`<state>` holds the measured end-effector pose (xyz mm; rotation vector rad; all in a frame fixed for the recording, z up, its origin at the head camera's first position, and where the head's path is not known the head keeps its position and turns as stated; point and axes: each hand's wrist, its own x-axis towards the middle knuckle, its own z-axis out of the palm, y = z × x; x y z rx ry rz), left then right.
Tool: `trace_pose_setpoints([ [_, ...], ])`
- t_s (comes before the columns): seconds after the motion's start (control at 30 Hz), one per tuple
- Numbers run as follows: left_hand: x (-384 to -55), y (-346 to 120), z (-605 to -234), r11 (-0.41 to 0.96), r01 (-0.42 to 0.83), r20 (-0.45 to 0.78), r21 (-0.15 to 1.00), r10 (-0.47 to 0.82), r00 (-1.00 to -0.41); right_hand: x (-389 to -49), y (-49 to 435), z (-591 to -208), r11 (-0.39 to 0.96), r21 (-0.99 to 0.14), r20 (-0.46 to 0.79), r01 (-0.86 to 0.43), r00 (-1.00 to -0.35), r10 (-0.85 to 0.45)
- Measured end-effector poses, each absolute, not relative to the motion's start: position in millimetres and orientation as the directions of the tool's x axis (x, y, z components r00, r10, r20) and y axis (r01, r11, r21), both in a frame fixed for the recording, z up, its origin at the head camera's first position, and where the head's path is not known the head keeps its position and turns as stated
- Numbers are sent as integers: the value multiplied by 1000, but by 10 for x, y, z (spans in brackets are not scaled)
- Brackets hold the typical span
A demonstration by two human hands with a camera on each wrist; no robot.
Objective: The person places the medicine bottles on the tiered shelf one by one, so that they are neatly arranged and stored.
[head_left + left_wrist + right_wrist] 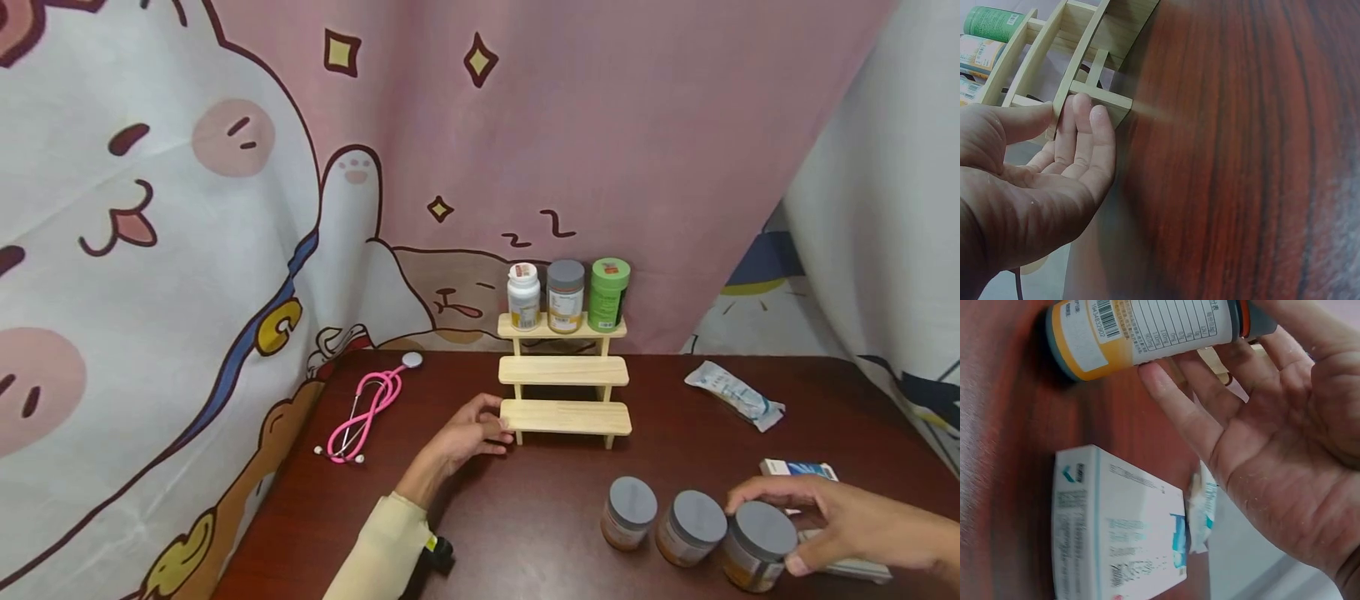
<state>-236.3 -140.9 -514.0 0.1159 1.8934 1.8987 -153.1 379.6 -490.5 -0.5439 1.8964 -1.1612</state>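
My left hand (pixel 468 435) holds the left end of the lowest step of a small three-step wooden display rack (pixel 566 417). In the left wrist view the thumb lies on top of the step and the fingers (pixel 1105 134) reach under it. At the lower right, my right hand (pixel 851 518) grips a grey-lidded supplement jar (pixel 763 533), thumb on its near right side and fingers around the back. This jar's label (pixel 1175 328) shows white and orange in the right wrist view. Beside it stand two matching jars, a middle one (pixel 693 527) and a left one (pixel 628 510).
The rack's top step carries a white bottle (pixel 523 296), a grey-lidded jar (pixel 566 296) and a green container (pixel 609 293). A pink stethoscope (pixel 371 412) lies left. Right of the rack is a white packet (pixel 737 394); a white medicine box (pixel 1129 525) lies near my right hand.
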Motion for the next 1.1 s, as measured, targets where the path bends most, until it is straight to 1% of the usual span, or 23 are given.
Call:
trace_pose_setpoints([
  [0.17, -2374, -1414, -5151, 46, -254, -253, 966, 370, -894, -1612, 3822, -4773, 491, -871, -405, 18, -591, -697],
  [0.27, -2382, -1410, -5162, 48, -252, -252, 966, 371, -894, -1660, 3821, -4662, 498, -866, -365, -44, -626, -689],
  [0.43, -2380, -1423, -5178, 61, -256, -260, 965, 370, -892, -1704, 3709, -4415, 563, -805, -268, -187, -732, -627],
  [0.5, -2378, -1431, -5177, 63, -257, -262, 964, 371, -891, -1730, 3654, -4334, 589, -779, -235, -217, -769, -594],
  [0.57, -2378, -1435, -5175, 63, -257, -262, 964, 373, -890, -1764, 3616, -4275, 602, -765, -216, -230, -788, -576],
  [0.73, -2381, -1430, -5170, 57, -260, -262, 964, 372, -891, -1851, 3460, -4121, 601, -753, -172, -269, -800, -574],
  [0.9, -2381, -1422, -5158, 56, -260, -263, 964, 360, -895, -1965, 3198, -3938, 594, -741, -117, -313, -811, -573],
  [1.1, -2377, -1424, -5164, 57, -261, -264, 964, 368, -892, -2149, 2847, -3769, 571, -743, -80, -350, -801, -594],
])
